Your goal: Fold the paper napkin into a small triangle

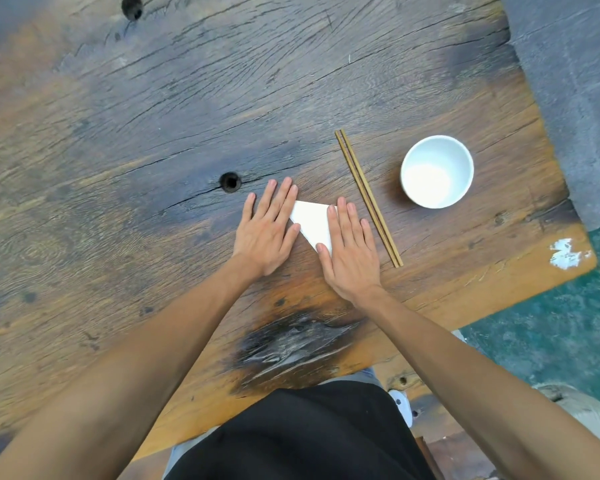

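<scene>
Napkin (311, 221): white paper triangle, pressed flat by left hand (264, 229) and right hand (351, 251), fingers extended. Cracked wooden table (153, 133); two chopsticks (368, 197); one white cup (437, 171).

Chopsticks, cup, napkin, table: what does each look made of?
Chopsticks: probably wood or bamboo, matte brown, thin and straight. Cup: white and smooth; paper, plastic or ceramic cannot be told. Napkin: thin white paper, matte, folded into a triangle with sharp edges under the left hand and right hand. Table: weathered wood, with cracked grain, knot holes and dark stains.
</scene>
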